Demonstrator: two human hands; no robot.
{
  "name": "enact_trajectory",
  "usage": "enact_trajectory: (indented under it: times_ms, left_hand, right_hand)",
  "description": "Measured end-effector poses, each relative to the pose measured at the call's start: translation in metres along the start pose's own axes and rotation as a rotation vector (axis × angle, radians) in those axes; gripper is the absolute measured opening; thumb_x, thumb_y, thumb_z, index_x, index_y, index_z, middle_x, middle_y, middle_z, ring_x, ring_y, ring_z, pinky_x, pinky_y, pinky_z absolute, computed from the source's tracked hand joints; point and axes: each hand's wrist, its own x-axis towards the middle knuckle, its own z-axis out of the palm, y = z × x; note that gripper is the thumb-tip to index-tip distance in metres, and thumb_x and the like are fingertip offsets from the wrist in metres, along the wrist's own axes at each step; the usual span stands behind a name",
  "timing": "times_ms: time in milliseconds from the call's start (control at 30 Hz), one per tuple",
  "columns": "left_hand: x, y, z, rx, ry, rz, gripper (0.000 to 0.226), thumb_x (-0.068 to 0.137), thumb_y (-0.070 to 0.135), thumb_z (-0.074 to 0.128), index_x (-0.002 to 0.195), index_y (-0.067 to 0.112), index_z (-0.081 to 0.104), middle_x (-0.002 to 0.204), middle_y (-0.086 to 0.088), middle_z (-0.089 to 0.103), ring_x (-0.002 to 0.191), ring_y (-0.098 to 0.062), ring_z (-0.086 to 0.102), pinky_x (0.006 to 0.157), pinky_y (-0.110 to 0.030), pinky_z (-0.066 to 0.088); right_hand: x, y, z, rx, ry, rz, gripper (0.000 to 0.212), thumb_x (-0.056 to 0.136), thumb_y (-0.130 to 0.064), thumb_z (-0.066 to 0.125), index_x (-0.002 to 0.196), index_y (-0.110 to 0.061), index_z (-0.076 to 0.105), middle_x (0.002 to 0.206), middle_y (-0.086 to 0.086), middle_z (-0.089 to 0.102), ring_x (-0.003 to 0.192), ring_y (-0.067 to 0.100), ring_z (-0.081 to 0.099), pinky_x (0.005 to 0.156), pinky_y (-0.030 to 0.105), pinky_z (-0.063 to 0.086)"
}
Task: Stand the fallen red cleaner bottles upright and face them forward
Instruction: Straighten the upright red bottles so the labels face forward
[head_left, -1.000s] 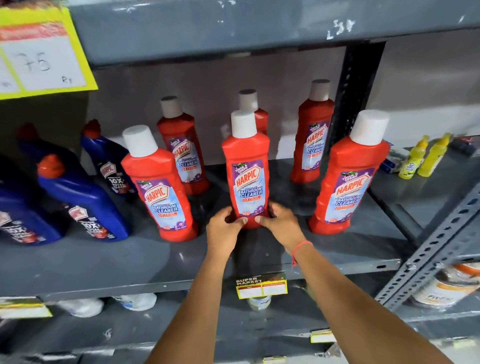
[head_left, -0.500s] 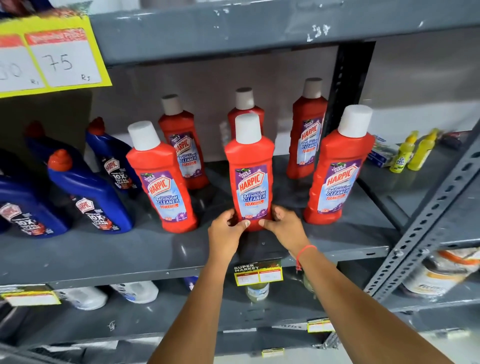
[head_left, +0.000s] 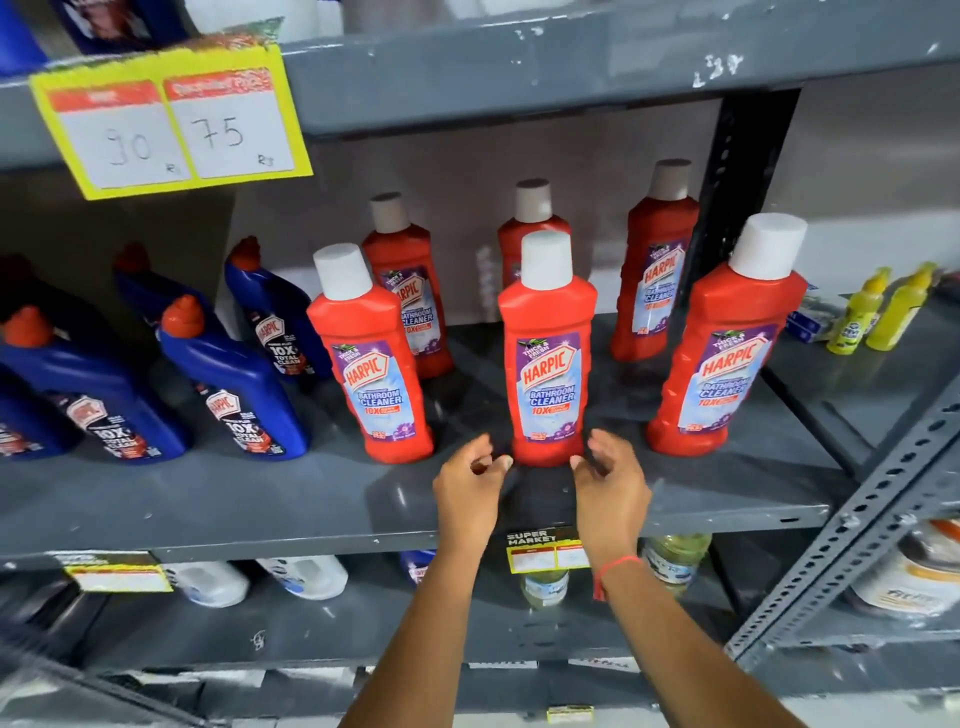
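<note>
Several red Harpic cleaner bottles with white caps stand upright on the grey shelf, labels facing me. The middle front bottle stands between my hands. My left hand hovers just left of its base and my right hand just right of it. The fingers of both hands are spread and hold nothing. A front bottle stands to the left and another to the right. Three more stand behind: back left, back middle, partly hidden, and back right.
Blue Harpic bottles lean at the shelf's left. Small yellow bottles sit on the neighbouring shelf to the right. A yellow price tag hangs from the shelf above. A dark upright post and perforated grey strut stand right.
Both hands have let go of the middle front bottle's base and pulled slightly back and apart. The bottle stays upright. The camera has moved closer and lower.
</note>
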Motion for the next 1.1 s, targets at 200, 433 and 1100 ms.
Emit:
enact_trajectory:
  times_ms: [200, 433, 1100]
  left_hand:
    - [0.008, -0.016, -0.057, -0.037, 0.345, 0.007, 0.007, 0.079, 0.009, 0.062, 0.084, 0.013, 0.065, 0.083, -0.005, 0.067, 0.081, -0.023, 0.062, 0.066, -0.012, 0.035]
    - [0.051, -0.026, -0.098, -0.027, 0.262, 0.005, 0.042, 0.077, 0.005, 0.063, 0.117, 0.007, 0.053, 0.112, -0.011, 0.061, 0.09, -0.018, 0.055, 0.052, 0.001, 0.04]
    - [0.06, -0.033, -0.126, 0.055, -0.104, 0.049, 0.032, 0.075, 0.014, 0.066, 0.107, 0.017, 0.06, 0.108, -0.004, 0.067, 0.093, -0.016, 0.06, 0.081, -0.028, 0.045]
  right_hand:
    - [-0.053, -0.01, 0.054, 0.006, -0.059, -0.139, 0.034, 0.081, 0.0, 0.058, 0.111, -0.014, 0.055, 0.103, 0.002, 0.059, 0.098, 0.017, 0.058, 0.092, 0.025, 0.044]
    - [-0.033, -0.039, 0.126, -0.119, -0.433, -0.035, 0.06, 0.08, -0.011, 0.062, 0.135, -0.006, 0.038, 0.142, 0.012, 0.045, 0.13, 0.022, 0.043, 0.108, 0.027, 0.031]
    - [-0.042, -0.036, 0.128, -0.302, -0.475, -0.099, 0.025, 0.078, -0.012, 0.065, 0.1, -0.003, 0.059, 0.108, 0.014, 0.068, 0.087, 0.019, 0.059, 0.076, 0.026, 0.045]
